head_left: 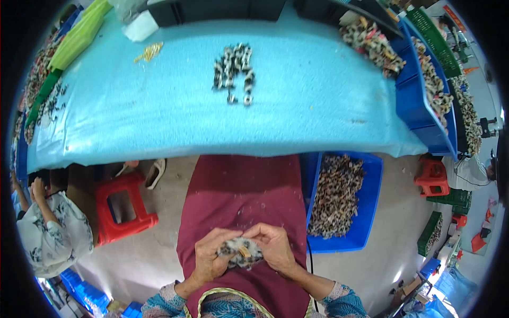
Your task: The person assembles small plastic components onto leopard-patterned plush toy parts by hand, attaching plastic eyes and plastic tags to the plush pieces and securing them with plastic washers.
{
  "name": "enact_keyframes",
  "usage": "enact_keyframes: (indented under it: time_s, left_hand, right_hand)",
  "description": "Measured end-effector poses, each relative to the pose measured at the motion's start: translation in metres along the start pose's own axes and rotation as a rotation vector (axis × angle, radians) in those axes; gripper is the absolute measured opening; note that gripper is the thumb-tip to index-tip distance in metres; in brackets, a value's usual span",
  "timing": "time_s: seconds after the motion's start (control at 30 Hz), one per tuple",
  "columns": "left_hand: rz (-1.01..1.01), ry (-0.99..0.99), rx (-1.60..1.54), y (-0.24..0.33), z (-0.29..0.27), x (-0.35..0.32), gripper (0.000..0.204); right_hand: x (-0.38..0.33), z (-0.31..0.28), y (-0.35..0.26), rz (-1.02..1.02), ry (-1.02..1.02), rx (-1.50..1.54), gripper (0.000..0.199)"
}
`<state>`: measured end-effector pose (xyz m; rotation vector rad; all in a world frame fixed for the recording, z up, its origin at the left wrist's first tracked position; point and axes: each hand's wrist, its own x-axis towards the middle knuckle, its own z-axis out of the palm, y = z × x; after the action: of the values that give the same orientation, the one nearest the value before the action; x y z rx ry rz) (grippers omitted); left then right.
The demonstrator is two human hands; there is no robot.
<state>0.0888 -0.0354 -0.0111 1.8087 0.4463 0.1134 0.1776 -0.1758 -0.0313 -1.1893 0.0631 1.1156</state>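
Over my lap, on a dark red apron (238, 191), both hands grip one small fuzzy black-and-white spotted piece (237, 249) with a tan clip part showing in its middle. My left hand (210, 256) cups it from the left and below. My right hand (274, 246) pinches it from the right, fingertips touching the left hand's fingers. On the light blue table (159, 116) ahead lies a small heap of similar spotted pieces (234, 69).
A blue bin (371, 212) full of spotted pieces stands on the floor at my right. More blue bins (419, 95) with pieces line the table's right end. A red stool (123, 209) stands at left, with another person (50, 233) beside it. Green trays (79, 37) lie far left.
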Motion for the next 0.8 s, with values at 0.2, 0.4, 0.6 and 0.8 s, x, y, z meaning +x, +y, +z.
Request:
enact_keyframes:
  time_s: [0.2, 0.4, 0.6, 0.8]
  left_hand:
    - [-0.067, 0.006, -0.112, -0.008, 0.002, 0.003, 0.030]
    - [-0.110, -0.052, -0.126, -0.008, 0.003, 0.016, 0.024]
    - [0.229, 0.020, 0.177, -0.012, 0.001, 0.006, 0.026]
    - [0.347, -0.063, 0.182, -0.024, 0.010, 0.004, 0.026]
  right_hand:
    - [0.008, -0.018, 0.010, -0.078, -0.079, 0.031, 0.012]
    - [-0.005, -0.017, -0.021, 0.045, -0.185, 0.129, 0.022]
    - [0.004, -0.015, 0.001, -0.147, -0.207, -0.365, 0.020]
    - [-0.001, -0.018, 0.017, -0.087, -0.178, -0.120, 0.016]
